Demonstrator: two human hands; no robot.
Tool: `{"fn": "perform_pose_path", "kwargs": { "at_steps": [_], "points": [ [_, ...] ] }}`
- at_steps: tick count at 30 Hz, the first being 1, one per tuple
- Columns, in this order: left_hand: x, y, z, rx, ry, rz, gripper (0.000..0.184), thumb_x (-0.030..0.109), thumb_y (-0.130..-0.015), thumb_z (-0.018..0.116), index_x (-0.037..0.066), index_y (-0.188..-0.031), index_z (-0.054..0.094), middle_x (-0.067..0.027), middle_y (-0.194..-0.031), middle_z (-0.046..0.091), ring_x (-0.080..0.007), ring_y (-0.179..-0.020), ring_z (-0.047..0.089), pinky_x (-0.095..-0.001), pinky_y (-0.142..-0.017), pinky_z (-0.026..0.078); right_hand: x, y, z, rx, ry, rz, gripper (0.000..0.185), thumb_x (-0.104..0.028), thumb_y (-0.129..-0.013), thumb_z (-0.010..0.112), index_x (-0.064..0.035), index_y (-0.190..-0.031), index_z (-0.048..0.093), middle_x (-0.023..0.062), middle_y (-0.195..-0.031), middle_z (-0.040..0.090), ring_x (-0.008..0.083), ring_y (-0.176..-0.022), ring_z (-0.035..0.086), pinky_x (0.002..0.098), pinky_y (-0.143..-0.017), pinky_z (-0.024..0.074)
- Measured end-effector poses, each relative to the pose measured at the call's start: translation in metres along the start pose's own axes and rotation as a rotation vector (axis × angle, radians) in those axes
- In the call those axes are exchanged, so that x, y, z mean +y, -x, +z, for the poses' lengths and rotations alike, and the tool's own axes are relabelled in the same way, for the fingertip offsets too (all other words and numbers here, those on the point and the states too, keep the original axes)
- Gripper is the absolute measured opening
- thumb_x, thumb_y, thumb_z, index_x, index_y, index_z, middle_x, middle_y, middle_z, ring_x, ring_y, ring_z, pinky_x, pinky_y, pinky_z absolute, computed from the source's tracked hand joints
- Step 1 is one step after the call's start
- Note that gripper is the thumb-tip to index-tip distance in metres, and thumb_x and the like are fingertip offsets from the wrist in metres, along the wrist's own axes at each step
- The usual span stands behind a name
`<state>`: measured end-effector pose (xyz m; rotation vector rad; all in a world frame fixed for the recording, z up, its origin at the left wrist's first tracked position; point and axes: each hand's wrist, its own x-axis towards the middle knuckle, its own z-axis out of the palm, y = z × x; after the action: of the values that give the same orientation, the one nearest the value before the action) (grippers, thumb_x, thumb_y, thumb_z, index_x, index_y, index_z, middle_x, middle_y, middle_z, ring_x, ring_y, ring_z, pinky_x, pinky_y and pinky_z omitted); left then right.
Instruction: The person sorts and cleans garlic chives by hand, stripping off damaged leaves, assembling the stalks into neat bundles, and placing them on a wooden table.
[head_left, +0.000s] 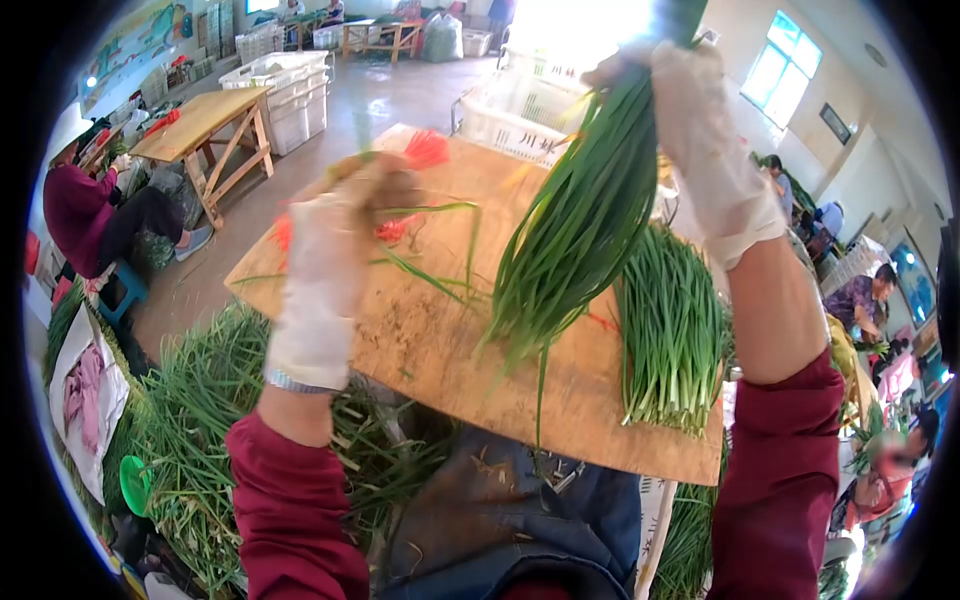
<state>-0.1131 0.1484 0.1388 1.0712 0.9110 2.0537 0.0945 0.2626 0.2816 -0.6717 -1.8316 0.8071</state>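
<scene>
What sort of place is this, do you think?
Probably a vegetable sorting or packing workshop. The right hand holds a bunch of long greens, white crates stand stacked, and another person sits near a wooden table.

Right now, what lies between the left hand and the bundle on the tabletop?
Head view: thin strands and the green bunch hanging from the right hand.

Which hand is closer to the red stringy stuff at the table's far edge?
The left hand. It is close beside the red stringy stuff; blur hides whether they touch. The right hand is raised farther right, gripping a green bunch.
</scene>
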Motion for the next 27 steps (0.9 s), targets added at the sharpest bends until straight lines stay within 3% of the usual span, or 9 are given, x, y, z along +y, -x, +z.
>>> {"fn": "perform_pose_path", "kwargs": {
  "at_steps": [1,4,7,10,13,17,19,22,27],
  "points": [
    [-0.001,0.002,-0.023,0.034,0.032,-0.040,0.023,0.014,-0.088,0.051,-0.004,-0.101,0.058,-0.0125,-0.087,0.063,-0.0223,-0.086,0.061,-0.0342,-0.080,0.048,-0.007,0.002,-0.003,-0.012,0.032,0.001,0.025,-0.014,-0.080,0.054,0.0091,-0.087,0.060,0.0135,-0.074,0.064,0.0198,-0.062,0.062,0.0279,-0.061,0.0532],
    [0.002,0.021,-0.072,0.209,0.068,-0.108,0.027,0.016,-0.088,0.053,-0.004,-0.106,0.057,-0.0113,-0.091,0.062,-0.0210,-0.092,0.059,-0.0322,-0.081,0.046,0.007,-0.021,-0.009,0.150,0.123,-0.213,0.015,-0.009,-0.077,0.057,0.0040,-0.073,0.064,0.0113,-0.064,0.061,0.0160,-0.051,0.055,0.0279,-0.045,0.0461],
    [0.005,0.047,-0.085,0.557,-0.533,-0.277,0.028,0.016,-0.087,0.055,-0.003,-0.108,0.057,-0.0120,-0.099,0.060,-0.0190,-0.093,0.057,-0.0299,-0.081,0.047,0.012,-0.003,0.009,0.337,0.157,-0.151,0.009,-0.003,-0.066,0.062,0.0041,-0.071,0.059,0.0122,-0.057,0.057,0.0196,-0.047,0.054,0.0295,-0.042,0.0422],
    [-0.011,0.082,-0.106,0.612,-0.790,-0.033,0.028,0.013,-0.087,0.056,-0.001,-0.111,0.056,-0.0101,-0.098,0.060,-0.0175,-0.092,0.057,-0.0292,-0.082,0.046,0.014,0.000,0.001,0.148,-0.020,-0.031,0.010,-0.004,-0.067,0.062,0.0032,-0.073,0.060,0.0110,-0.060,0.059,0.0206,-0.051,0.056,0.0290,-0.047,0.0442],
    [0.000,0.119,-0.054,0.553,-0.711,0.200,0.027,0.005,-0.085,0.056,-0.002,-0.111,0.056,-0.0106,-0.100,0.060,-0.0153,-0.092,0.058,-0.0275,-0.081,0.046,0.024,-0.004,-0.004,0.021,-0.083,0.015,0.014,-0.008,-0.068,0.060,0.0027,-0.077,0.060,0.0102,-0.062,0.059,0.0209,-0.054,0.057,0.0285,-0.051,0.0456],
    [0.000,0.123,0.002,-0.053,-0.557,0.318,0.037,-0.005,-0.078,0.057,-0.004,-0.114,0.052,-0.0116,-0.104,0.059,-0.0171,-0.089,0.060,-0.0266,-0.079,0.048,0.012,0.002,0.018,0.082,0.049,-0.001,0.022,-0.019,-0.075,0.056,0.0023,-0.077,0.061,0.0101,-0.062,0.058,0.0186,-0.054,0.056,0.0276,-0.052,0.0447],
    [-0.009,0.112,0.025,-0.105,-0.188,0.217,0.046,0.001,-0.080,0.056,-0.004,-0.124,0.043,-0.0156,-0.114,0.053,-0.0237,-0.098,0.057,-0.0308,-0.085,0.047,0.004,0.005,0.004,-0.005,0.196,-0.007,0.023,-0.020,-0.075,0.055,0.0022,-0.075,0.061,0.0103,-0.062,0.058,0.0181,-0.055,0.056,0.0270,-0.052,0.0444],
    [-0.028,0.076,0.040,-0.072,0.066,0.052,0.051,0.002,-0.079,0.057,-0.004,-0.126,0.039,-0.0165,-0.116,0.051,-0.0234,-0.104,0.054,-0.0314,-0.089,0.043,0.020,0.007,0.009,0.085,0.052,-0.023,0.019,-0.017,-0.074,0.056,0.0010,-0.073,0.061,0.0082,-0.062,0.057,0.0169,-0.056,0.054,0.0255,-0.052,0.0434],
    [-0.102,0.037,0.019,-0.284,-0.743,0.062,0.064,0.015,-0.072,0.065,0.001,-0.129,0.039,-0.0161,-0.125,0.046,-0.0252,-0.117,0.046,-0.0366,-0.099,0.033,0.025,0.000,0.003,0.019,-0.145,0.012,0.015,-0.017,-0.077,0.054,-0.0016,-0.076,0.056,0.0059,-0.063,0.054,0.0170,-0.056,0.053,0.0282,-0.053,0.0452]
  ]
}}
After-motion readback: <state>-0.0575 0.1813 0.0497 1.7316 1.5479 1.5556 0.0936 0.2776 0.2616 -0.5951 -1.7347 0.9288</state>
